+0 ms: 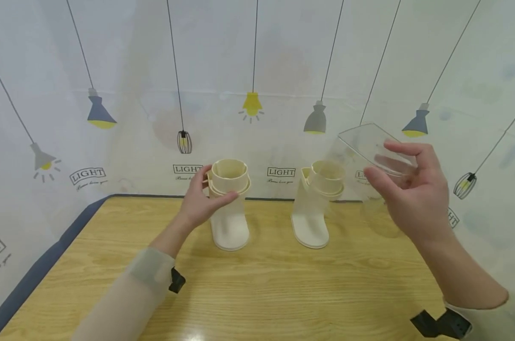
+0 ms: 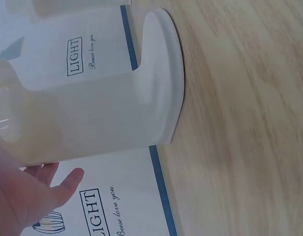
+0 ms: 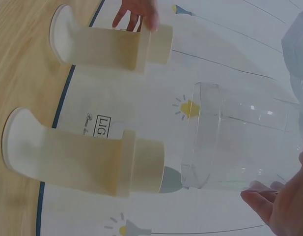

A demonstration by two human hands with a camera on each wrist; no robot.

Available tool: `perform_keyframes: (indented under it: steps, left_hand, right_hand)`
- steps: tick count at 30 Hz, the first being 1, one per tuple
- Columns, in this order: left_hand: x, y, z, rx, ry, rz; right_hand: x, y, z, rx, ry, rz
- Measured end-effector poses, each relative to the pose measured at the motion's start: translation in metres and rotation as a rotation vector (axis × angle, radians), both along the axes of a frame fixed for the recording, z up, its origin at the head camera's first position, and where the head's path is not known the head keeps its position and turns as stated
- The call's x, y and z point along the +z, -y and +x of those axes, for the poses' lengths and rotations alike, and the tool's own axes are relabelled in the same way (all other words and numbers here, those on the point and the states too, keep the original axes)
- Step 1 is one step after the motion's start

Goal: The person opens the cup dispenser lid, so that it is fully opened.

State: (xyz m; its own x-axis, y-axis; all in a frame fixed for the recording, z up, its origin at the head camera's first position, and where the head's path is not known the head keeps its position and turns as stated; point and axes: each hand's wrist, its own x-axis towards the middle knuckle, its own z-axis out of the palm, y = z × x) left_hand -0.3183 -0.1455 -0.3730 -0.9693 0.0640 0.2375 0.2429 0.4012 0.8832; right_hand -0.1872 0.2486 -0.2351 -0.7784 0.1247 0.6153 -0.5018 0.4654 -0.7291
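Two cream plastic stands, each with a round collar on top and a tongue-shaped foot, are upright side by side on the table. At the left stand, my left hand grips the upper part, thumb across the front of the collar and fingers behind. The left wrist view shows this stand's body close up. My right hand holds a clear, angular, see-through container in the air, to the right of the right stand. In the right wrist view, its rim faces that stand's collar, apart from it.
The wooden table extends in front of the stands, with a dark blue edge band at the left and back. A pale backdrop printed with lamps rises right behind the stands.
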Motion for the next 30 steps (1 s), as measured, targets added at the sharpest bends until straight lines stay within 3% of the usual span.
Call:
perform_keyframes:
  steps: [6,14,19,23,26,30]
  left_hand:
    - [0.003,0.009,-0.006,-0.045,0.036,-0.006]
    - [0.004,0.014,-0.010,-0.084,0.067,-0.035]
    - [0.004,0.016,-0.014,-0.104,0.064,-0.039]
    - [0.004,0.016,-0.017,-0.111,0.065,-0.043]
    - [0.004,0.016,-0.019,-0.111,0.071,-0.038]
    - [0.004,0.016,-0.019,-0.113,0.073,-0.035]
  right_hand:
    - [-0.015,-0.032,0.012,-0.087,0.089,0.079]
    - [-0.044,-0.072,0.013,-0.155,0.210,0.148]
    - [-0.064,-0.098,0.007,-0.203,0.404,0.264]
    - [-0.076,-0.117,-0.002,-0.185,0.601,0.358]
    - [-0.087,-0.131,-0.008,-0.159,0.683,0.404]
    - [-0.104,-0.152,-0.016,-0.158,0.725,0.429]
